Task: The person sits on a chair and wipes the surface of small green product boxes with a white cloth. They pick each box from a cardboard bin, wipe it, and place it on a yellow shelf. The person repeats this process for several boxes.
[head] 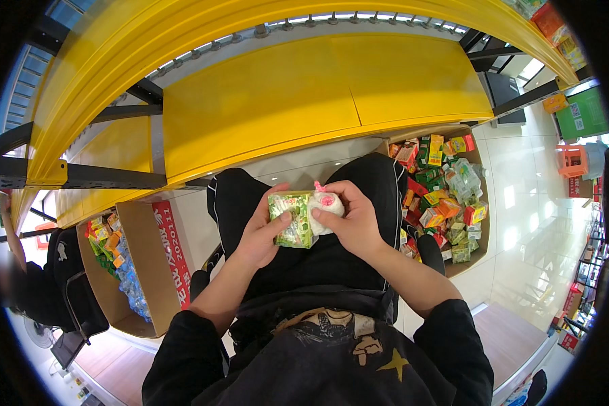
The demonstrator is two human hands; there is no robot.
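Above my lap, my left hand (265,228) grips a green patterned carton (295,234) with a clear, shiny wrapping, its thumb lying on the front face. Pressed close to the carton's right side is a small white cloth-like bundle (330,213) with pink markings and a pink twisted tip, held between the thumb and fingers of my right hand (352,215). Whether the bundle and the carton touch is hard to tell. My fingers hide the rear of both things.
At the right stands a cardboard box (479,254) of small cartons and clear plastic bottles. Another cardboard box (155,269) at the left holds cartons and blue-tinted bottles. A yellow shelf (304,101) with black metal supports lies ahead. Another person sits at the far left.
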